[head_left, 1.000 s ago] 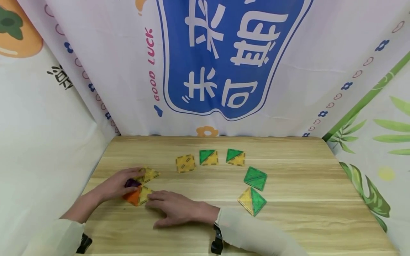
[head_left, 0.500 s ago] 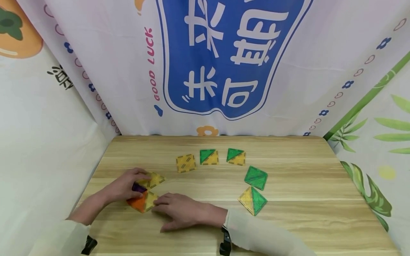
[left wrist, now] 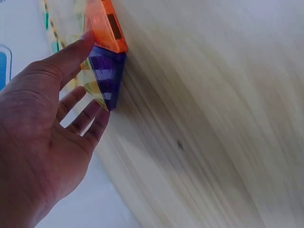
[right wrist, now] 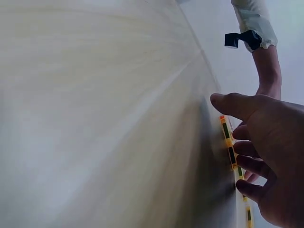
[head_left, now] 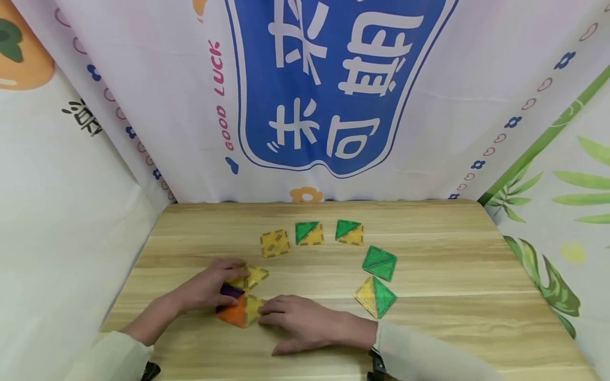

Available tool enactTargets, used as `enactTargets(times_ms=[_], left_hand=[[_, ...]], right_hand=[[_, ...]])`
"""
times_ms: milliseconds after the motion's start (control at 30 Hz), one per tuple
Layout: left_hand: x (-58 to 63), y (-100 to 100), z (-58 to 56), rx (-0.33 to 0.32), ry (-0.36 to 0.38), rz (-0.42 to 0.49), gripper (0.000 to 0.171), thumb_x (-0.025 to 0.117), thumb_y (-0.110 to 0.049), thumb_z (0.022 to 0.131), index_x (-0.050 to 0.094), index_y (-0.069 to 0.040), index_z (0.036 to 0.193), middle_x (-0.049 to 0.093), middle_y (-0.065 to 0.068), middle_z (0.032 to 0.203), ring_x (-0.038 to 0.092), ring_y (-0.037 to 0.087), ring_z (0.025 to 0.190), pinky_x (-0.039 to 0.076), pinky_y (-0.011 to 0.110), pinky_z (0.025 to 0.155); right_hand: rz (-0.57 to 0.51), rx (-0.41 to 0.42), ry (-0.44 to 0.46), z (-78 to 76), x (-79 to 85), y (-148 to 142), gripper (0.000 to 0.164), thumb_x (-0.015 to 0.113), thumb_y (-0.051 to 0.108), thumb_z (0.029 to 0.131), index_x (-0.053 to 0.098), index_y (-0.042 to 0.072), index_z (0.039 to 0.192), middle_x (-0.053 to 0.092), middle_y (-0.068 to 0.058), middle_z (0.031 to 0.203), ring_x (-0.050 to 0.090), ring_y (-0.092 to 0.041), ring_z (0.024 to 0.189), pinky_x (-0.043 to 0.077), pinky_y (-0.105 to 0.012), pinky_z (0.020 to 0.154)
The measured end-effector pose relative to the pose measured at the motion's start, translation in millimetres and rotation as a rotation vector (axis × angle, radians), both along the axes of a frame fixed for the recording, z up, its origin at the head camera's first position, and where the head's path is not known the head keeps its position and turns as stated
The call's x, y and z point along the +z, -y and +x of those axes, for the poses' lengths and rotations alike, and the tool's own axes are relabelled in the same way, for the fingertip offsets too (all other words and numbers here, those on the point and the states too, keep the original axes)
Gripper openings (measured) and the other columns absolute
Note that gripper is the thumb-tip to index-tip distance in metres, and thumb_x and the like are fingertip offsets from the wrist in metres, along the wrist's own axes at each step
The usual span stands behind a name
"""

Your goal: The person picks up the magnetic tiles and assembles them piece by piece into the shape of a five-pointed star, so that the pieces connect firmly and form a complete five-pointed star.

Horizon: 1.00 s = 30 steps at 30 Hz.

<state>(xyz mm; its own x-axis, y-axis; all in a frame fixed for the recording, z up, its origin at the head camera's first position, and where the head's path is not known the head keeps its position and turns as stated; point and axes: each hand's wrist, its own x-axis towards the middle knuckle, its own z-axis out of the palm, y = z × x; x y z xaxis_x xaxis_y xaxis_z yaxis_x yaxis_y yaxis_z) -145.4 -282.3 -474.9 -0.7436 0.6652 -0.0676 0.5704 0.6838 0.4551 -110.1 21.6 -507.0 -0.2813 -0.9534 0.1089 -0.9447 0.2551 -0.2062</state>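
Note:
My left hand (head_left: 207,286) grips a flat cluster of translucent magnetic tiles, its thumb on the orange tile (head_left: 233,315) and its fingers over the upper yellow tiles (head_left: 257,275). Between thumb and fingers sits a purple tile (left wrist: 107,76), partly covered in the head view. A lower yellow tile (head_left: 252,308) adjoins the orange one. Against that yellow tile's right edge rest the fingertips of my right hand (head_left: 307,324), its fingers extended and its thumb spread apart.
Beyond the hands, an arc of paired triangle tiles lies on the wooden table (head_left: 443,264): a yellow square (head_left: 275,243), two green-and-yellow squares (head_left: 309,233), a green square (head_left: 379,263), and a yellow-and-green one (head_left: 375,297). A printed curtain (head_left: 190,106) hangs behind.
Both hands and the tile cluster have slid together to the right and slightly nearer across the table. The tiles in the arc stay where they were.

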Motion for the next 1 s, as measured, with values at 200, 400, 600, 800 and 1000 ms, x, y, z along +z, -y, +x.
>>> enactTargets(times_ms=[200, 400, 600, 800, 1000], left_hand=[[1.4, -22, 0.0, -0.050, 0.009, -0.014, 0.060, 0.088, -0.020, 0.088, 0.066, -0.003, 0.142, 0.051, 0.022, 0.157, 0.049, 0.048, 0.139, 0.042, 0.067, 0.111], [-2.9, -45, -2.5, -0.083, -0.001, -0.041, 0.061, 0.088, -0.021, 0.088, 0.066, -0.002, 0.141, 0.051, 0.023, 0.156, 0.049, 0.046, 0.140, 0.043, 0.064, 0.113], [-2.5, -67, -4.3, -0.126, -0.019, -0.058, 0.059, 0.087, -0.024, 0.091, 0.065, -0.001, 0.141, 0.053, 0.022, 0.150, 0.052, 0.041, 0.138, 0.050, 0.056, 0.109], [-3.9, -81, -4.9, -0.133, -0.018, -0.037, 0.061, 0.086, -0.027, 0.091, 0.064, -0.003, 0.143, 0.055, 0.019, 0.142, 0.057, 0.033, 0.128, 0.055, 0.050, 0.103], [-8.4, -91, -1.1, -0.126, -0.041, -0.022, 0.058, 0.084, -0.031, 0.093, 0.066, -0.005, 0.142, 0.057, 0.013, 0.133, 0.060, 0.024, 0.118, 0.057, 0.042, 0.096]], right_hand=[[-0.023, -0.028, -0.029, 4.1, -0.4, -27, 0.067, 0.065, 0.061, 0.100, 0.062, 0.015, 0.148, 0.059, -0.002, 0.151, 0.052, -0.016, 0.142, 0.039, -0.033, 0.122], [-0.030, -0.069, -0.005, 5.3, 1.3, -55, 0.063, 0.065, 0.059, 0.101, 0.063, 0.015, 0.145, 0.062, -0.001, 0.146, 0.054, -0.015, 0.140, 0.040, -0.038, 0.122], [-0.043, -0.150, 0.031, 0.5, 4.1, -81, 0.058, 0.067, 0.057, 0.100, 0.067, 0.015, 0.139, 0.066, 0.001, 0.140, 0.058, -0.014, 0.134, 0.042, -0.041, 0.120], [-0.047, -0.243, 0.052, -8.1, 5.2, -103, 0.055, 0.072, 0.054, 0.098, 0.071, 0.013, 0.135, 0.065, -0.003, 0.139, 0.060, -0.019, 0.130, 0.044, -0.043, 0.118], [-0.069, -0.309, 0.003, -19.2, 0.8, -115, 0.049, 0.076, 0.048, 0.097, 0.075, 0.011, 0.129, 0.065, -0.008, 0.137, 0.061, -0.024, 0.128, 0.048, -0.045, 0.114]])
